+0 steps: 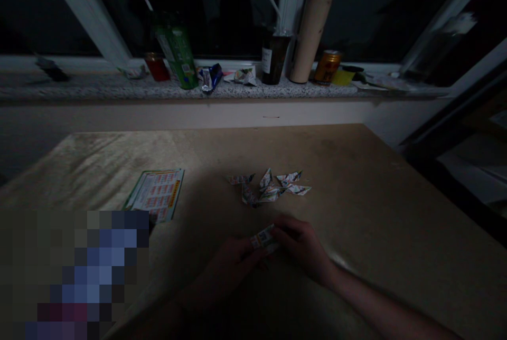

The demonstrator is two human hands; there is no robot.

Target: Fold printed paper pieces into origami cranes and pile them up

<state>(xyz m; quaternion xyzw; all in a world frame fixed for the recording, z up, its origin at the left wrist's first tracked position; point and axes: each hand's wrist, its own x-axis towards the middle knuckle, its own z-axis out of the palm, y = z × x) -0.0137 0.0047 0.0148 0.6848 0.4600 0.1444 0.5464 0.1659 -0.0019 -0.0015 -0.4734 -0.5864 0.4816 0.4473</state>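
Between my two hands is a small folded piece of printed paper (263, 238), held low over the near part of the table. My left hand (233, 261) pinches its left end, and the fingers of my right hand (299, 245) are closed on its right end. Just beyond them lie several folded printed-paper pieces with pointed ends: a darker one (249, 192) on the left, one (271, 189) in the middle and one (293, 182) on the right. Dim light hides the exact folds.
A printed sheet or booklet (158, 192) lies on the brown table (356, 197) at the left. Along the granite windowsill (130, 89) stand a green container (180, 57), a dark cup with a straw (274, 57), a tall beige flask (312, 31) and an orange can (328, 67). The lower left is pixelated.
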